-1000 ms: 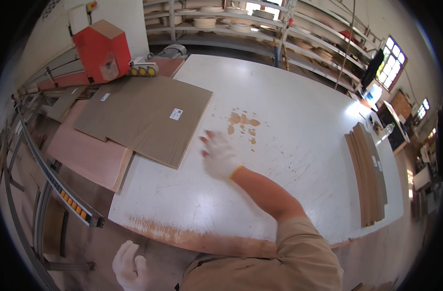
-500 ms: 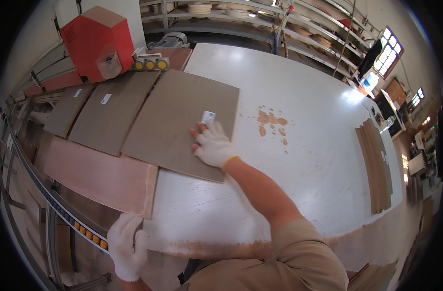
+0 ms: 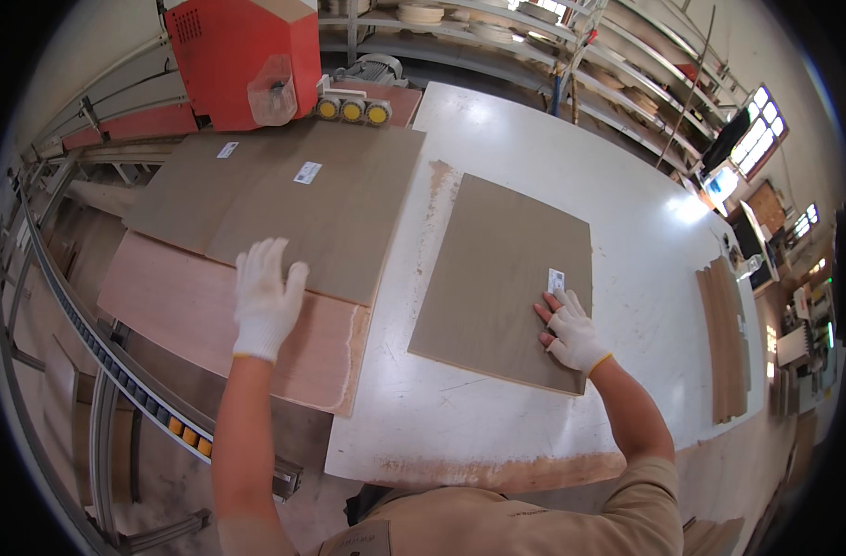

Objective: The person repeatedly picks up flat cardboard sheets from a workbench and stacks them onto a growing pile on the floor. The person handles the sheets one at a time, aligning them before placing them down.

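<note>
My right hand (image 3: pixel 573 335), in a white glove with some bare fingertips, lies flat with fingers spread on a brown-grey wooden panel (image 3: pixel 497 269). It rests near the panel's right edge, just below a small white label (image 3: pixel 556 281). The panel lies flat on a white table (image 3: pixel 497 431). My left hand (image 3: pixel 269 301), also gloved, is open over the front edge of a second brown-grey panel (image 3: pixel 349 208); whether it touches I cannot tell. A third panel (image 3: pixel 187 190) lies against that one on the left. Both carry white labels.
A red machine housing (image 3: pixel 242 65) with yellow rollers (image 3: pixel 353 110) stands at the far left. Under the panels is a pinkish board (image 3: pixel 191 315). A roller rail (image 3: pixel 117 371) curves along the left. Brown strips (image 3: pixel 722 343) are stacked at the right; shelves (image 3: pixel 460 56) stand behind.
My right hand and the panel under it have moved right, leaving a gap to the other panels. My left hand has risen from the front edge to the second panel. The view has shifted.
</note>
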Available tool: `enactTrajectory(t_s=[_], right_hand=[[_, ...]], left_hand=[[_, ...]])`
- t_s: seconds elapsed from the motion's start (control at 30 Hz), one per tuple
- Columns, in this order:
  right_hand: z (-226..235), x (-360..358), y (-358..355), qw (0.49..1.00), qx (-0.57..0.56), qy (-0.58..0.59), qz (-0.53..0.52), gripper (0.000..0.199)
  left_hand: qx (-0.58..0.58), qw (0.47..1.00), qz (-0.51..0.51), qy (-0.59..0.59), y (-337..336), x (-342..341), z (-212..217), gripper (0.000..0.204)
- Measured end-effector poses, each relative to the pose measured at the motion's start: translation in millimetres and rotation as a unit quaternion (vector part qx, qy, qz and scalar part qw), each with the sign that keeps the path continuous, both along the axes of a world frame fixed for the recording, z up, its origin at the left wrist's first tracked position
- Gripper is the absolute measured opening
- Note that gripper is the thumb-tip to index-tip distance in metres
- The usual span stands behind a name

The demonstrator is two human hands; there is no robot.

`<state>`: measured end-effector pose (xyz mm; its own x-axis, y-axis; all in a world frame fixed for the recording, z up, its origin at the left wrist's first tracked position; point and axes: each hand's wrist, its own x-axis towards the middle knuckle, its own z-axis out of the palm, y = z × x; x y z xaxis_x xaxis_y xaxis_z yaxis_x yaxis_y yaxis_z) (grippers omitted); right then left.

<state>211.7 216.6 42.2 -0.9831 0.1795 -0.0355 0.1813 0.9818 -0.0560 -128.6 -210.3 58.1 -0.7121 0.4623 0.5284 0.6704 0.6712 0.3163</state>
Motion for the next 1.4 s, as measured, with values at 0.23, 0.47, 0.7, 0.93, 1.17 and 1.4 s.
enactTrajectory(t_s=[0.23,0.47,0.7,0.93,1.17,1.4], right_hand=[[-6,-77,-40,0.97,-0.036,0.239,-0.015,0.05],[-2,-161,-50,0.984,-0.034,0.145,-0.094,0.049],[-16,-98,-45,0.974,0.024,0.054,-0.218,0.061],[-1,-42,-96,0.931,-0.11,0.06,-0.342,0.063],[23,-28,-103,0.844,-0.267,0.142,-0.443,0.06],[21,10,-65,0.858,-0.137,0.261,-0.421,0.057]], left_hand=[[-0.123,0.989,-0.032,-0.074,80,13,-21,0.054],[-0.104,0.975,-0.191,-0.046,133,120,-24,0.058],[-0.071,0.964,-0.223,-0.128,135,132,-4,0.057],[-0.043,0.975,-0.01,-0.219,102,83,-28,0.057],[0.126,0.925,-0.058,-0.353,97,95,-13,0.063],[-0.053,0.956,-0.202,-0.204,130,138,-36,0.071]])
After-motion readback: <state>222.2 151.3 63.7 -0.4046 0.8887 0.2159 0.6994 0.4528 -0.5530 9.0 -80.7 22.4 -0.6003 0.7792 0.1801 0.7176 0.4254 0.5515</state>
